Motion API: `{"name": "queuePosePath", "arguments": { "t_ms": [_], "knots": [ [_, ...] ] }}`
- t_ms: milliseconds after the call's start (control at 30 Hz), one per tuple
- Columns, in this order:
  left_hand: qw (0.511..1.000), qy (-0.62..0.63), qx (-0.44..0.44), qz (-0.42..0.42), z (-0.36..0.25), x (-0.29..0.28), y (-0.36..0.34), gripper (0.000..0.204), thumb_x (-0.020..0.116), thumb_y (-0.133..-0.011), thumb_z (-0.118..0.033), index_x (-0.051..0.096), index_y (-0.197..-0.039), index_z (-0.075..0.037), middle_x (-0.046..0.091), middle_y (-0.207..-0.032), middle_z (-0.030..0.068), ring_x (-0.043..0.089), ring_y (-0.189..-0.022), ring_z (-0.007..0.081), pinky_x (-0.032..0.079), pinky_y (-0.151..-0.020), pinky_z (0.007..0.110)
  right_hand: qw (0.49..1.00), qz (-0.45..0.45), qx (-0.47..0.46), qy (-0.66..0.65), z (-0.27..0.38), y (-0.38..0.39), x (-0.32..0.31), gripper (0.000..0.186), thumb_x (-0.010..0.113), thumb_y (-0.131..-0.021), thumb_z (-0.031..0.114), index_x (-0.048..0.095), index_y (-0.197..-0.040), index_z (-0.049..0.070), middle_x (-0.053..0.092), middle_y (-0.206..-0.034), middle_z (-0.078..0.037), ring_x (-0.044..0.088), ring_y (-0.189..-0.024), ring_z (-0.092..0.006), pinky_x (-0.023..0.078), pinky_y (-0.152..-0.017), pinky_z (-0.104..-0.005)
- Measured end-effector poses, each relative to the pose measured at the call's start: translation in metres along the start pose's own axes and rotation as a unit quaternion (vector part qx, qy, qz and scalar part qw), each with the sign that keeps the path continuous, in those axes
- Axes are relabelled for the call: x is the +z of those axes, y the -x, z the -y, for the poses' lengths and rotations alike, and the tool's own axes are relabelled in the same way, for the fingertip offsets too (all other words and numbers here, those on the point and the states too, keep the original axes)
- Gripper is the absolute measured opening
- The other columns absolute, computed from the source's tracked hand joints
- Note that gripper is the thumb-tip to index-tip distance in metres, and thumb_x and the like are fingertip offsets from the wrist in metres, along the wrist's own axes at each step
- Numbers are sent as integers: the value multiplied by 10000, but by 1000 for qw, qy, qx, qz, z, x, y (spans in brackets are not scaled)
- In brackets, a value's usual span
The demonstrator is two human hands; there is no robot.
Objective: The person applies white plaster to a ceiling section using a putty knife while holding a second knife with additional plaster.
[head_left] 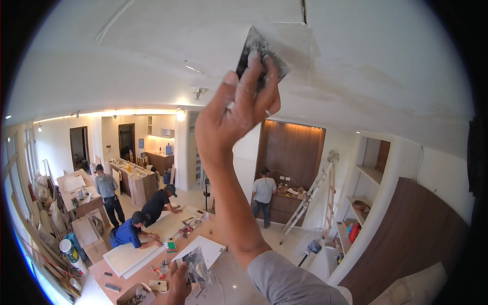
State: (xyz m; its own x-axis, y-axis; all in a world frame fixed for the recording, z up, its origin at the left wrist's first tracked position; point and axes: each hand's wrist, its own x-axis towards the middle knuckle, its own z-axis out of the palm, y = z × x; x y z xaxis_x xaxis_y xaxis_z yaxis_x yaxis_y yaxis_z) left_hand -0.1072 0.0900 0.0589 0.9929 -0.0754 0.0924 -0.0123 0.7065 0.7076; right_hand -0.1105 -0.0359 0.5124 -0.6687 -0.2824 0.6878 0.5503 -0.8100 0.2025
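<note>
white ceiling (168, 46) overhead, room with workers below. your right hand (239, 109) grips a putty knife (260, 57), blade pressed flat to the ceiling. your left hand (179, 285) holds a putty-smeared hawk (195, 264) low.

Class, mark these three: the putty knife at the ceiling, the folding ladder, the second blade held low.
putty knife (262, 53): head view, blade middle.
folding ladder (310, 198): head view, left rail.
second blade (195, 264): head view, smeared face.
</note>
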Motion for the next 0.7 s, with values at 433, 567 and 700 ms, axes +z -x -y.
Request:
{"name": "queuePosePath", "arguments": {
  "t_ms": [433,567,700],
  "knots": [
    [999,8,-26,32,3,9,4,323,494,-994,-31,513,-1316,-55,669,-1073,82,708,-889,200,608,-740,334,996,74,27,30,12,-19,-21,441,474,-1085,200,509,-1461,-28,395,-1495,-307,380,-1287,-389,367,-1068,-458],
    [999,23,-29,23,0,14,3,345,499,-992,-28,497,-1336,-56,667,-1064,78,708,-869,199,609,-716,331,999,20,14,-26,9,-12,-21,432,489,-1071,164,524,-1461,-19,416,-1509,-272,371,-1238,-317,290,-1021,-468],
    [999,18,-17,40,4,5,5,347,495,-997,-38,492,-1343,-55,672,-1070,77,702,-877,197,603,-708,337,992,-106,-67,15,15,-37,16,442,476,-1082,187,519,-1471,-19,390,-1521,-283,360,-1264,-340,294,-1028,-467]
  ]
}}
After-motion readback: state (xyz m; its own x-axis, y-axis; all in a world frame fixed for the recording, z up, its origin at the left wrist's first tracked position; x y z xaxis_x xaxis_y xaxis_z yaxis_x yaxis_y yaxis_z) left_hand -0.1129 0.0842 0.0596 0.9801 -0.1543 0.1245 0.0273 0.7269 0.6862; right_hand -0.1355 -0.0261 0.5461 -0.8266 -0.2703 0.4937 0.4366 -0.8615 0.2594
